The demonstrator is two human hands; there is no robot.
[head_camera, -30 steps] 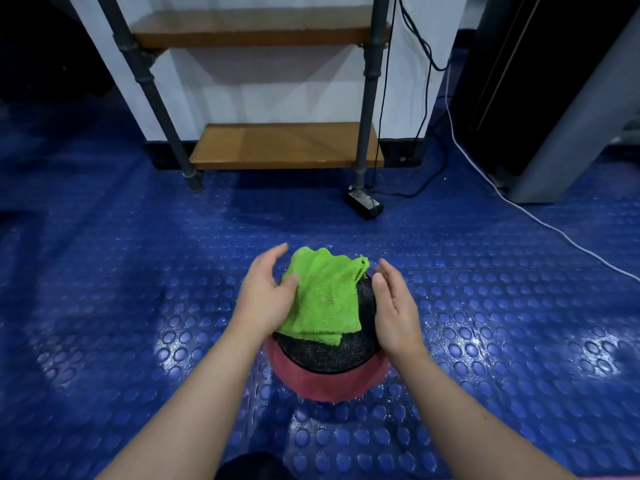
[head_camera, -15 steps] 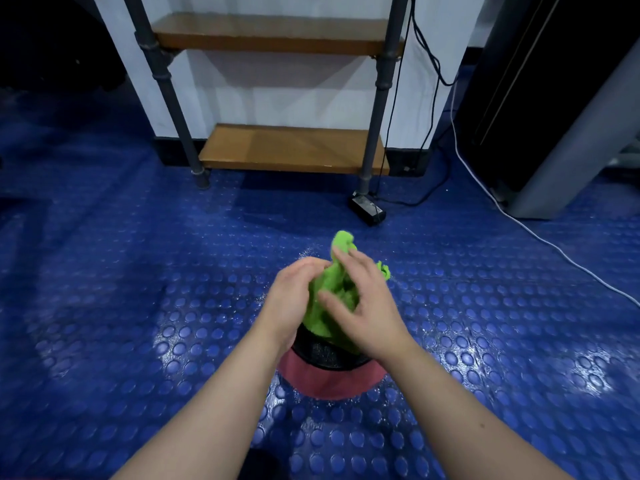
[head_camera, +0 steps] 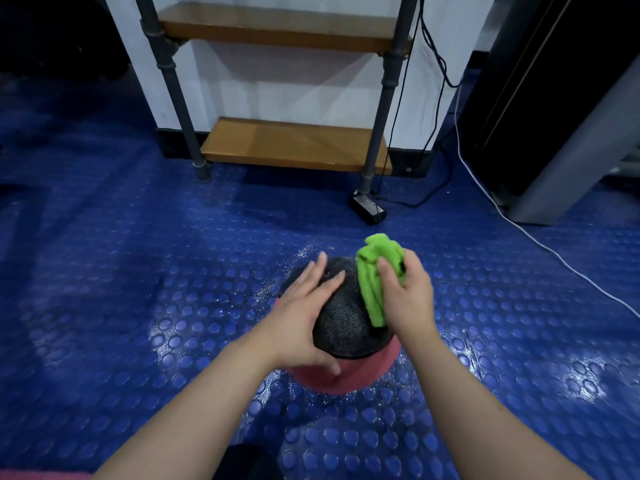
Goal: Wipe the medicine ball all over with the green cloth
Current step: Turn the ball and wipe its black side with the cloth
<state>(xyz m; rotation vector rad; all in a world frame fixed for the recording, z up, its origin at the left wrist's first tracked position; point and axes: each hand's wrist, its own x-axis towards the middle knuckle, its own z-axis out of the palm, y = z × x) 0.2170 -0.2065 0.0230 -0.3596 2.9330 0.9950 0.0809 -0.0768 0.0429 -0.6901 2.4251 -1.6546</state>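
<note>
Medicine ball (head_camera: 343, 323) — right flank behind green cloth (head_camera: 374, 282)

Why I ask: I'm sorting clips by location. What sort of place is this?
Probably a gym or workout room: a studded blue floor, a black-and-red medicine ball with the right hand holding a green cloth on it, and a pipe-framed wooden shelf by the wall.

The medicine ball (head_camera: 343, 323) is showing a black, finely dotted top over a pinkish-red bottom, the cloth (head_camera: 372, 289) is glowing bright green, and the floor (head_camera: 138, 271) is showing glossy blue with round studs.
</note>
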